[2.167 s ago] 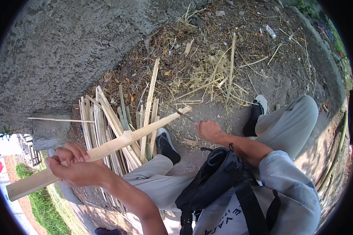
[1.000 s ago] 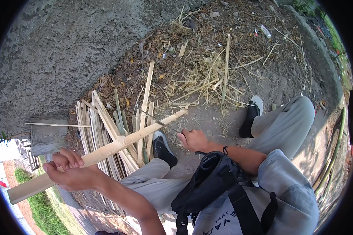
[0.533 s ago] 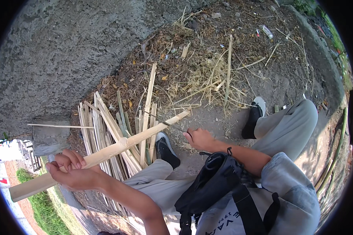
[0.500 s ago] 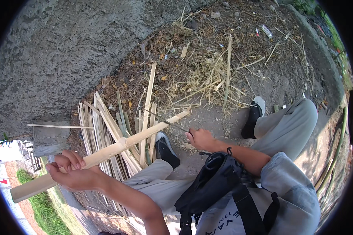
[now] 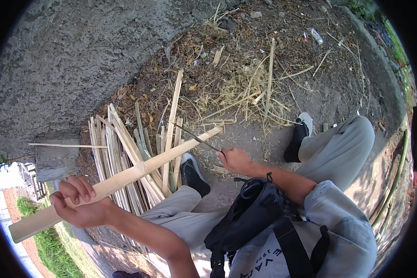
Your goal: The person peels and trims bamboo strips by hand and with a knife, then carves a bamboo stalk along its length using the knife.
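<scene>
A long pale split bamboo piece (image 5: 169, 154) with a raised node slants across the view, from the lower left up to its far end right of the middle. My left hand (image 5: 82, 206) is closed around its thick near part, palm underneath and fingers curled over the edge. My right hand (image 5: 237, 161) grips a knife whose handle is hidden in the fist. The dark, narrow knife blade (image 5: 198, 139) lies across the bamboo near its far end and reaches past it to the left. Whether the edge bites into the bamboo cannot be seen.
A pile of split bamboo strips (image 5: 118, 153) lies beyond my left forearm, beside a rough concrete wall (image 5: 78, 60). Thin shavings (image 5: 245, 88) and dry leaves litter the ground ahead. Longer green poles (image 5: 396, 176) lie at the far right. A black bag (image 5: 245, 213) hangs at my front.
The bamboo, both hands and the knife have shifted only slightly, along with a small movement of the whole view. Both grips remain closed, and the blade still crosses the bamboo's far end.
</scene>
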The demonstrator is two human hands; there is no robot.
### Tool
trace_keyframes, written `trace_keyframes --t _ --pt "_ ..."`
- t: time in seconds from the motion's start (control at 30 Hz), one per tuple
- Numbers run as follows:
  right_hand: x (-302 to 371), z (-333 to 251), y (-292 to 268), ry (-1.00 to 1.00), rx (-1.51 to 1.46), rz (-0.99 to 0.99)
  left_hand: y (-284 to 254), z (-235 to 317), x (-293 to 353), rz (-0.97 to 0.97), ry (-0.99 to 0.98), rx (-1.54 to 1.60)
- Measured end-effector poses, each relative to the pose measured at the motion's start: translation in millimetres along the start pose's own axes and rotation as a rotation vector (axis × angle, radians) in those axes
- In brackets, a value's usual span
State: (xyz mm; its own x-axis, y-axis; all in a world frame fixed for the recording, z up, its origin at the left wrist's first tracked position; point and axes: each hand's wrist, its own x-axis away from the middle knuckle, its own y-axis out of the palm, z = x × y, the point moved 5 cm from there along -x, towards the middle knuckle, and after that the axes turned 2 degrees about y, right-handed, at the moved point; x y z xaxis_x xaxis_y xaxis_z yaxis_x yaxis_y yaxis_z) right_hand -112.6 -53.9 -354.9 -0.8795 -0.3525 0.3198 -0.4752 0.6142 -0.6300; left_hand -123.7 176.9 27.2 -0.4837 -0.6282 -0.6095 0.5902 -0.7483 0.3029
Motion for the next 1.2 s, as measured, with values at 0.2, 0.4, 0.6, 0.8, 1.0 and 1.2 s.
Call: trace_keyframes --t 0.2,0.4,0.6,0.8,1.0,1.2 --pt "-6 64 17 0.168 0.085 -0.004 -13 -2 -7 -0.054 0.021 0.059" --pt "1 29 11 0.172 0.028 -0.016 -21 -1 -11 -0.014 -0.017 0.029" --pt "20 -41 -17 -0.105 0.016 -0.053 -21 18 -3 -0.014 -0.04 -0.011" --pt "9 46 12 0.182 0.068 0.017 -12 13 4 -0.008 0.008 -0.004" --pt "23 -26 -13 0.012 0.058 -0.046 -14 10 0 0.057 0.0 -0.016" --pt "10 88 38 0.222 0.151 0.005 -24 6 -2 0.09 -0.016 -0.113"
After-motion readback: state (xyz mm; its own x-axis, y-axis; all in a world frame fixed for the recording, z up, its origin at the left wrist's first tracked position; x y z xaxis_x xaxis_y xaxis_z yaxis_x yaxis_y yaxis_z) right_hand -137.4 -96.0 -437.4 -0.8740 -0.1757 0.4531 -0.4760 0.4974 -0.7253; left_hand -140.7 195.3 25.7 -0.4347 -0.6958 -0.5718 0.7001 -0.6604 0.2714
